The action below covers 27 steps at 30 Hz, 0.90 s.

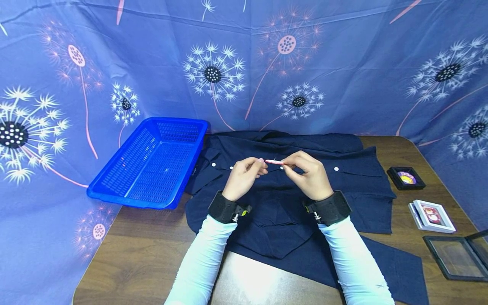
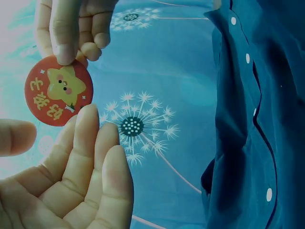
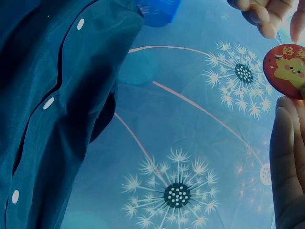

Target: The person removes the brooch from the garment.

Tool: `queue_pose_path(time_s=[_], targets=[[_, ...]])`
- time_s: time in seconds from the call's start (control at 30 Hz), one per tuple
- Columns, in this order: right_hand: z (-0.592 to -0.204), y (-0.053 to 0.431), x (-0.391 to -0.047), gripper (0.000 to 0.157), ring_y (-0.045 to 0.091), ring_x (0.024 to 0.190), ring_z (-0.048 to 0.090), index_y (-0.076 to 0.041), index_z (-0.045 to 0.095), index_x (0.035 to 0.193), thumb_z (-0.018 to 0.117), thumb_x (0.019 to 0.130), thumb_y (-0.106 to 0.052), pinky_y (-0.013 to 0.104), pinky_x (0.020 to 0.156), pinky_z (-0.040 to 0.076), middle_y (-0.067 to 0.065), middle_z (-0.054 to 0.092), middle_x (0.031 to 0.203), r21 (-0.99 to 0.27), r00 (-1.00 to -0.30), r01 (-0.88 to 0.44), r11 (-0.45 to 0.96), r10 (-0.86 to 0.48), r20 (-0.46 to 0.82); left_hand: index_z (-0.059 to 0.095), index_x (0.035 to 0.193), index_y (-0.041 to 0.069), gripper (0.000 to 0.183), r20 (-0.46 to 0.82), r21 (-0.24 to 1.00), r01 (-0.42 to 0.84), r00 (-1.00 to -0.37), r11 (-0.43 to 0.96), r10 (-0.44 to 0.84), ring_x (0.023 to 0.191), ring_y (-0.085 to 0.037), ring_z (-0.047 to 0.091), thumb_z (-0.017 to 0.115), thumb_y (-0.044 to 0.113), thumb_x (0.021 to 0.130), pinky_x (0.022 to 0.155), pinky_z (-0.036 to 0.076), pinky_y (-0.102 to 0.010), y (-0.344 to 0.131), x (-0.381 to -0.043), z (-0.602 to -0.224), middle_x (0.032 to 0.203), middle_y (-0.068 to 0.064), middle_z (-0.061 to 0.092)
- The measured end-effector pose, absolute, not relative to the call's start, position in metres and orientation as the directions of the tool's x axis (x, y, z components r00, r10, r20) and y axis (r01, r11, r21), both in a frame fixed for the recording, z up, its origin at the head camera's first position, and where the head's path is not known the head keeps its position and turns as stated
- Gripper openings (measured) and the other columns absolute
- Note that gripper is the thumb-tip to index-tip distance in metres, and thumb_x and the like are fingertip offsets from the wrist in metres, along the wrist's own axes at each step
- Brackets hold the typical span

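Note:
A round red badge [image 1: 273,162] is held edge-on above a dark navy button-up shirt [image 1: 263,197] spread on the table. Its face, in the left wrist view, bears a yellow smiling star [image 2: 66,86] and yellow characters. The right hand [image 1: 311,174] pinches the badge, thumb on its face. At the badge's opposite edge is the left hand [image 1: 244,174], its fingers fairly straight and the fingertips at the rim; its thumb [image 2: 16,137] stands apart from the badge. The right wrist view cuts off part of the badge [image 3: 283,71].
A blue plastic basket [image 1: 173,197] sits at the table's left. Along the right side lie a black box with a round purple-yellow item [image 1: 406,177], white-framed pieces [image 1: 432,215] and an opened black-framed case [image 1: 453,256]. Behind hangs a blue dandelion-print cloth [image 1: 244,114].

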State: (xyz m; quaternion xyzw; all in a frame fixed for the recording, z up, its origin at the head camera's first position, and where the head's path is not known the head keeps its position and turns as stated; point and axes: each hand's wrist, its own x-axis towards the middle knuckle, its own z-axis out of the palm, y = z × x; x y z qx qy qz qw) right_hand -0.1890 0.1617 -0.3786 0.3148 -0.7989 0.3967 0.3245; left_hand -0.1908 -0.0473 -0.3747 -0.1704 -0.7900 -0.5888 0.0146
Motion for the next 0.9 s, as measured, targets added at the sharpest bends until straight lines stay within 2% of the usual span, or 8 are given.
queue_pose_path(time_s=[0.3,0.5,0.9], targets=[[-0.3812,0.1569,-0.1871,0.022,0.013,0.074,0.062,-0.007,0.075,0.09,0.078,0.075,0.009,0.015,0.069,0.047,0.004,0.069,0.086,-0.36,-0.556,-0.775,0.519,-0.291,0.779,0.07,0.091,-0.002,0.034,0.225,0.932,0.28,-0.945,0.23,0.24,0.076,-0.016,0.068,0.051,0.025,0.102,0.07,0.055,-0.024,-0.0497,-0.1916,-0.3751,0.084,-0.018,0.071],[-0.3815,0.1561,-0.187,0.024,0.014,0.075,0.062,-0.007,0.076,0.091,0.079,0.073,0.009,0.018,0.065,0.045,0.004,0.068,0.087,-0.335,-0.539,-0.785,0.522,-0.307,0.784,0.07,0.087,-0.001,0.033,0.223,0.939,0.271,-0.949,0.214,0.224,0.069,-0.012,0.066,0.055,0.025,0.1,0.066,0.054,-0.024,-0.0504,-0.1921,-0.3753,0.076,-0.016,0.069],[-0.3817,0.1557,-0.1874,0.023,0.016,0.078,0.064,-0.004,0.077,0.089,0.082,0.071,0.008,0.016,0.067,0.045,0.006,0.067,0.089,-0.322,-0.533,-0.794,0.516,-0.334,0.777,0.069,0.088,-0.001,0.027,0.211,0.94,0.258,-0.954,0.224,0.214,0.068,-0.008,0.064,0.057,0.021,0.098,0.065,0.054,-0.022,-0.053,-0.1955,-0.3782,0.075,-0.014,0.069]])
